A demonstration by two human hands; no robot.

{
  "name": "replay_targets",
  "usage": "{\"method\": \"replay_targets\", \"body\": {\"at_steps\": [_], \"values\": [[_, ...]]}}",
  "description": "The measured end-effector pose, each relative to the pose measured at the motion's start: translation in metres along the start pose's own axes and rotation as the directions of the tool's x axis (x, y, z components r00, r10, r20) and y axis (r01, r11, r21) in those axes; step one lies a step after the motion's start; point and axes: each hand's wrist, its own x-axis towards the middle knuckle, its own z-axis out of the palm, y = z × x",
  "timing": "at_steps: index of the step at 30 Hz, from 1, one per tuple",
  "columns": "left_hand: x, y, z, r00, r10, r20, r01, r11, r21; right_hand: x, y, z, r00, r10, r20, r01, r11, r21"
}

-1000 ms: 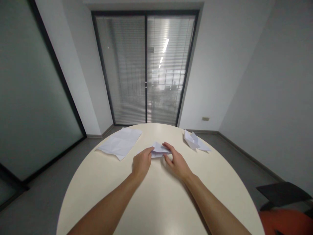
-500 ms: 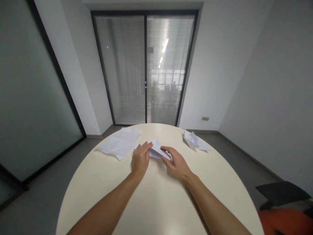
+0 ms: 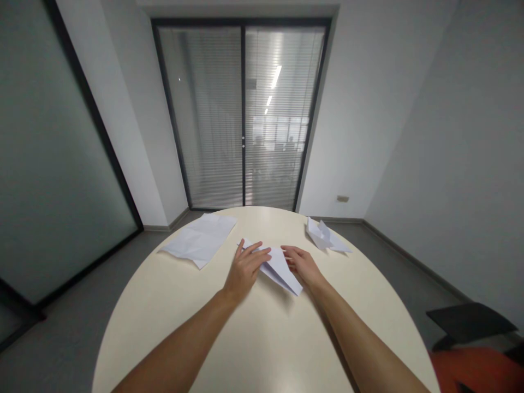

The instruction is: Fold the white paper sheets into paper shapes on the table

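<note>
A folded white paper (image 3: 279,268) lies at a slant between my hands, its narrow end pointing down to the right. My left hand (image 3: 245,267) rests on its left part with fingers spread; the thumb is hard to make out. Beside the paper's right edge is my right hand (image 3: 302,264), its fingers curved and loosely apart, the fingertips close to the paper. Whether they touch it is unclear.
The round cream table (image 3: 254,338) carries a creased white sheet (image 3: 200,237) at the back left and a folded paper shape (image 3: 325,236) at the back right. A red and black chair (image 3: 475,349) stands at the lower right.
The folded paper has turned, its right end swinging toward me. My left hand's fingers have spread over it. My right hand has let go of its edge and shifted slightly right.
</note>
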Motion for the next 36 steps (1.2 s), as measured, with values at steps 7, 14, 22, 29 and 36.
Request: {"method": "replay_targets", "body": {"at_steps": [7, 14, 22, 29, 36], "values": [[0.000, 0.001, -0.003, 0.998, 0.063, -0.018, -0.064, 0.998, -0.028, -0.004, -0.003, 0.003, 0.995, 0.067, 0.075, -0.072, 0.995, 0.065], [0.001, 0.002, -0.003, 0.994, 0.089, -0.064, -0.089, 0.996, -0.011, -0.004, -0.007, 0.004, 0.983, 0.158, 0.097, -0.177, 0.956, 0.233], [-0.001, 0.000, 0.000, 0.994, -0.027, -0.107, 0.012, 0.990, -0.139, -0.008, -0.014, 0.005, 0.962, 0.177, 0.207, -0.235, 0.923, 0.305], [-0.003, 0.001, 0.005, 0.949, -0.292, -0.117, 0.249, 0.924, -0.291, -0.011, -0.014, 0.004, 0.967, 0.119, 0.224, -0.178, 0.949, 0.262], [-0.001, 0.001, 0.008, 0.858, -0.509, -0.068, 0.432, 0.786, -0.442, -0.007, -0.009, 0.001, 0.979, 0.069, 0.193, -0.115, 0.963, 0.242]]}}
